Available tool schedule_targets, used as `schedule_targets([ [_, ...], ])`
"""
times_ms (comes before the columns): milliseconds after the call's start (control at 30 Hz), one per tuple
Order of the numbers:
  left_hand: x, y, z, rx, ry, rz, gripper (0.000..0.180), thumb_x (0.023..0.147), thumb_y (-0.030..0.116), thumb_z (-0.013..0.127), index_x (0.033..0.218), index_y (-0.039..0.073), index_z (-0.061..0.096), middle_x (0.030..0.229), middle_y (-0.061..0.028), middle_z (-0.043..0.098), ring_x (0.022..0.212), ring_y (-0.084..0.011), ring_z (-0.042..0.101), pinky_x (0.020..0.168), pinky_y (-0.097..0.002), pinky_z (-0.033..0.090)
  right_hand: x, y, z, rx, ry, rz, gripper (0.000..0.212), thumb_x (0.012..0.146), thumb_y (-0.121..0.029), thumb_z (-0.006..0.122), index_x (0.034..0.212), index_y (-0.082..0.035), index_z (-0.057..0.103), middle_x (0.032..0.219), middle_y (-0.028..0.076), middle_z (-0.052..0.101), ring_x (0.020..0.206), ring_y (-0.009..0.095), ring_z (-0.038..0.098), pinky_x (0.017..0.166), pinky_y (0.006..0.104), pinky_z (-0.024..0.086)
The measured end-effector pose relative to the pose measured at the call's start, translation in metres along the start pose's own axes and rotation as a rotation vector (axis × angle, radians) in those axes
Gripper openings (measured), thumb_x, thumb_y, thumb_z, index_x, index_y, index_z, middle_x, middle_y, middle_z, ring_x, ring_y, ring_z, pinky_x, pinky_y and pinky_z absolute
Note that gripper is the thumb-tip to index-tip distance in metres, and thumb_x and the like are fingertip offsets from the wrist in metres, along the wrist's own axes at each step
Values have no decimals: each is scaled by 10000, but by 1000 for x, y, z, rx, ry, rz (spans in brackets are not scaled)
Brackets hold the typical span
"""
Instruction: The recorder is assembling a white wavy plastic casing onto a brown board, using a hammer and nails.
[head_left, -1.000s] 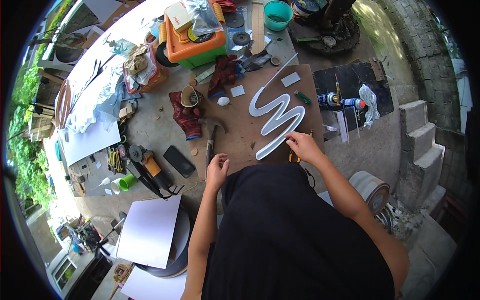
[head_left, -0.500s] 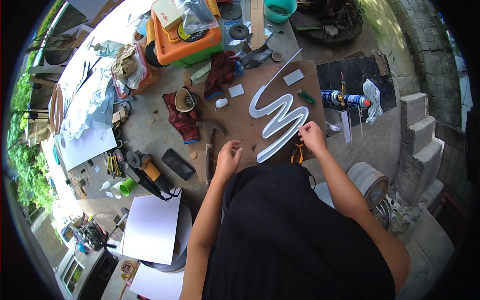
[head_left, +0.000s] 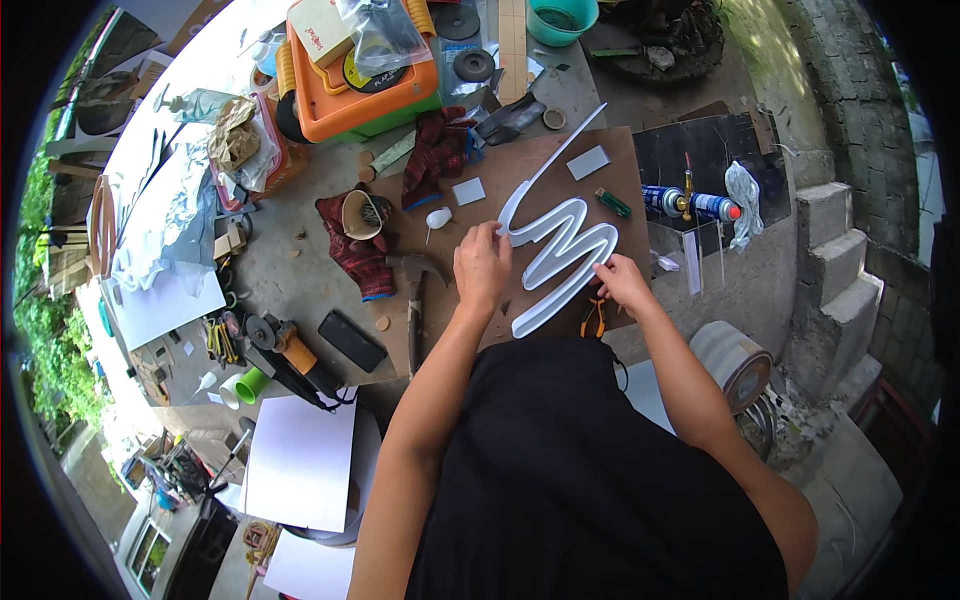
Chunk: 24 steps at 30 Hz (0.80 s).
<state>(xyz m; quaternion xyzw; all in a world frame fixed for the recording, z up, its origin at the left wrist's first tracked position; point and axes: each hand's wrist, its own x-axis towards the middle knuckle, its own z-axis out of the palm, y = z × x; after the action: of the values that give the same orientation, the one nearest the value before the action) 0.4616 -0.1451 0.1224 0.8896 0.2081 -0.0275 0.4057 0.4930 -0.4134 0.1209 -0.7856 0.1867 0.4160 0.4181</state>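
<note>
A white raised zigzag shape, like a script letter with a long thin tail (head_left: 563, 292), lies on a brown board (head_left: 530, 155). At its left curve, my left hand (head_left: 482, 266) has its fingertips on the edge, fingers closed together. My right hand (head_left: 623, 284) pinches the right-hand bend of the same shape. Just below that hand, orange-and-black pliers (head_left: 594, 318) lie partly hidden. A hammer (head_left: 414, 310) rests left of my left hand. Beyond it are a small white nozzle-topped bottle (head_left: 438, 217) and a white rectangular piece (head_left: 468, 191).
A cup of small metal pieces (head_left: 364, 214) stands on a red glove (head_left: 350, 255). An angle grinder (head_left: 290, 345) and a black phone (head_left: 352, 340) lie to the left. An orange-green toolbox (head_left: 365, 95) stands at the back. Two spray cans (head_left: 712, 205) lie on the right.
My left hand has moved up and right from beside the hammer to the left edge of the white shape. My right hand stays at the right bend, slightly lower.
</note>
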Motion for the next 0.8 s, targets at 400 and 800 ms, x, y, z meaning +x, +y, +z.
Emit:
schedule_targets([
  [400, 20, 9, 16, 184, -40, -33, 139, 873, 204, 702, 885, 69, 674, 869, -113, 714, 841, -324, 685, 784, -457, 503, 0, -13, 9, -18, 25, 116, 255, 942, -182, 575, 967, 61, 647, 797, 136, 721, 569, 195, 679, 511, 323, 536],
  [800, 20, 16, 14, 213, -21, -53, 114, 854, 183, 691, 809, 85, 655, 828, -91, 715, 798, -308, 683, 771, -433, 477, -5, -13, 9, 70, 36, 109, 226, 932, -152, 578, 939, 65, 639, 770, 138, 709, 559, 191, 678, 499, 308, 538],
])
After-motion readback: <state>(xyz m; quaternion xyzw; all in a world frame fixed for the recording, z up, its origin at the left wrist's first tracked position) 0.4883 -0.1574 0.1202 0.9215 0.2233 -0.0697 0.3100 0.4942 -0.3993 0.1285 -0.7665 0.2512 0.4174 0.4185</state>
